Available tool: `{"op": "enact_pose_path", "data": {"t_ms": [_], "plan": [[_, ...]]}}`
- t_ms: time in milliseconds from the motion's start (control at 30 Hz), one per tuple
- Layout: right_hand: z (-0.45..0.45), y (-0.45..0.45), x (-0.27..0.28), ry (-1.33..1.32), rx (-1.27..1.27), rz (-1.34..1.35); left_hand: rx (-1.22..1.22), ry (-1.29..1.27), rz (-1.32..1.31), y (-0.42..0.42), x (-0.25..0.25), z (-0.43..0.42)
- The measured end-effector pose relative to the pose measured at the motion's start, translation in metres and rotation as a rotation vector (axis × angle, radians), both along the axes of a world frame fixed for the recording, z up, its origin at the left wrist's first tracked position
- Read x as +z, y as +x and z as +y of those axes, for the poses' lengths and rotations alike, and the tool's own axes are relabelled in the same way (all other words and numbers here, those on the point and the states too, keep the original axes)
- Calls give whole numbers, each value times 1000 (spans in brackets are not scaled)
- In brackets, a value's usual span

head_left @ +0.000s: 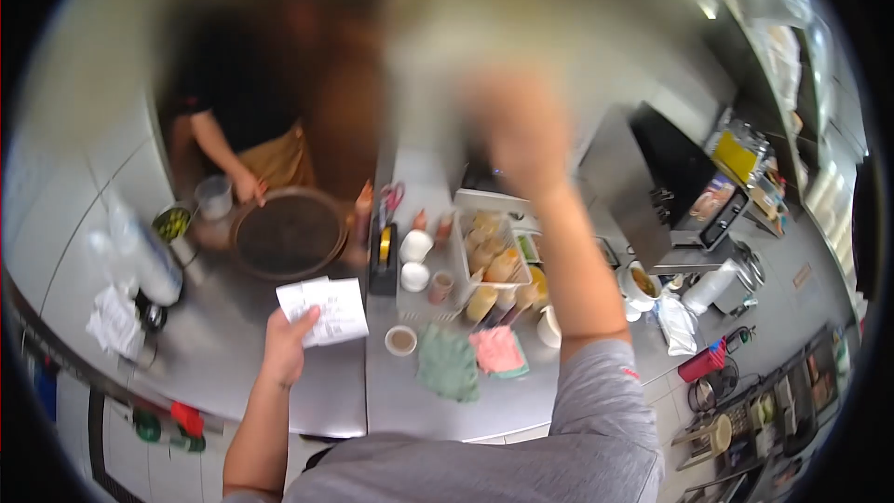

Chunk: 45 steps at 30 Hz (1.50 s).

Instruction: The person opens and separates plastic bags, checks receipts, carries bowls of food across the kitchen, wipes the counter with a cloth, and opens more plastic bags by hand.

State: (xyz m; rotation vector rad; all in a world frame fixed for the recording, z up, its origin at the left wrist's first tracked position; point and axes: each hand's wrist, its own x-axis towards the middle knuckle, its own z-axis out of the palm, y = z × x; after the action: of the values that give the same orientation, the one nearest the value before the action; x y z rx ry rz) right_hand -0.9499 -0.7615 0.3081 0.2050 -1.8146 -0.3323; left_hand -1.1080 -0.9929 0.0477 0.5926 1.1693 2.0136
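Observation:
My left hand (287, 343) grips white paper slips (326, 309) with handwriting, thumb on top, above the steel counter (326, 391). Raised high and stretched forward, my right hand (521, 126) is blurred, so its fingers and anything in them cannot be made out. Below that arm sits a white basket (463, 265) of bottles and packets. A green cloth (448, 363) and a pink cloth (498, 349) lie near the counter's front edge, beside a small cup (401, 341).
Across the counter a person (233, 84) in dark clothing has a hand at a round dark tray (289, 235). A black tape dispenser (383, 261) stands mid-counter. Plastic bags (144, 256) are at left, a steel-and-black appliance (675, 186) at right.

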Motion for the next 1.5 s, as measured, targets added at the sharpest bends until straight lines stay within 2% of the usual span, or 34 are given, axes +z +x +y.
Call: {"op": "enact_pose_path", "data": {"t_ms": [33,67,100,133,200,233,267,400,467,500,567,600,667,733,800,833,867,900,933,967,1033,1067,1133,1167,1233,1300,1500], "plan": [[5,13,46,-53,80,177,-25,5,16,2,-1,5],[31,25,93,30,146,354,-39,2,23,4,-2,9],[57,37,133,44,102,552,-37,8,48,10,0,14],[92,55,173,-99,-54,637,-44,19,51,13,0,16],[161,89,219,-275,-154,616,-113,-4,63,16,1,20],[189,104,235,-557,-79,631,-113,-12,79,17,4,18],[207,119,247,-839,4,635,-112,-9,88,16,6,14],[213,158,268,-914,-51,553,-52,-45,142,-1,0,-8],[195,158,274,-669,-403,565,-2,-118,130,-11,-4,-19],[199,158,276,-671,-402,556,26,-108,138,-14,-4,-21],[205,147,279,-800,-333,803,77,-124,118,-18,-1,-27],[203,143,273,-715,-435,989,109,-126,116,-18,3,-31],[204,129,253,-419,-469,1178,177,-63,102,-18,3,-36],[168,91,204,-240,-65,997,207,-49,76,-18,-2,-40],[61,20,94,-403,351,543,267,21,57,-19,-4,-42],[9,-4,33,-674,283,318,276,30,44,-18,0,-45],[-3,-28,-34,-567,-320,-52,285,13,42,-16,1,-47],[-25,-53,-94,-311,100,-202,285,25,17,-15,2,-49],[-68,-67,-145,-918,446,-606,291,37,-8,-14,3,-53],[-79,-92,-212,-1264,712,-764,299,39,-5,-15,2,-56],[-124,-113,-245,-1728,844,-953,329,7,-8,-21,4,-65],[-139,-126,-252,-1821,934,-887,346,-15,-19,-27,4,-76],[-163,-150,-253,-1722,963,-661,330,46,-135,-52,0,-106],[-177,-162,-248,-1743,937,-647,295,9,-126,-65,-2,-129],[-215,-192,-243,-1731,990,-724,281,51,-131,-89,-9,-180],[-260,-224,-248,-1694,1069,-827,375,96,-126,-103,-12,-233],[-429,-309,-255,-1605,1264,-1083,570,2,-116,-136,-19,-412]]}}
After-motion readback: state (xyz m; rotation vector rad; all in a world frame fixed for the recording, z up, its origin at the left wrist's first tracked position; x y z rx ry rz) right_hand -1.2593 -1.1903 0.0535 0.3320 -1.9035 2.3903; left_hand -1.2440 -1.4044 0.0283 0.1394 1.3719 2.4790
